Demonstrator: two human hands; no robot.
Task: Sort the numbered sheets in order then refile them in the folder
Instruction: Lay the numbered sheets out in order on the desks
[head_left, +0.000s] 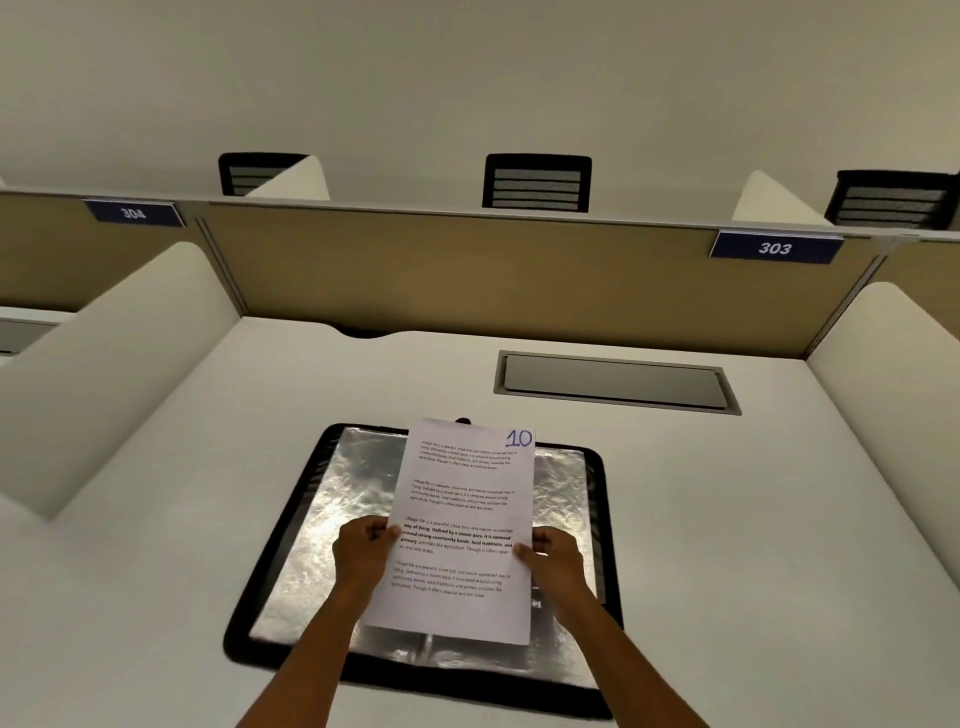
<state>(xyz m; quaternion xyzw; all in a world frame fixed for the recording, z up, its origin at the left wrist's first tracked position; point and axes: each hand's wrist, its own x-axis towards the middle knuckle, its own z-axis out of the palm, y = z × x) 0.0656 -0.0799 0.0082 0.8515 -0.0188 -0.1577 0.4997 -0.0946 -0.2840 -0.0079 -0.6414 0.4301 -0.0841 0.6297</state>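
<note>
- Head view: the left hand (363, 545) and right hand (553, 553) pinch the sheet (462, 530) by its side edges, fingers curled.
- Sheet, marked 10, held above the open folder (311, 545).
- Folder lies flat on the bench (156, 545).

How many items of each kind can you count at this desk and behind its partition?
Numbered sheet: 1
Open folder: 1
Blue number signs: 2
Black office chairs: 3
Cable hatch: 1
Total: 8

Bare forearms, bare hands (363, 551), no sleeves
</note>
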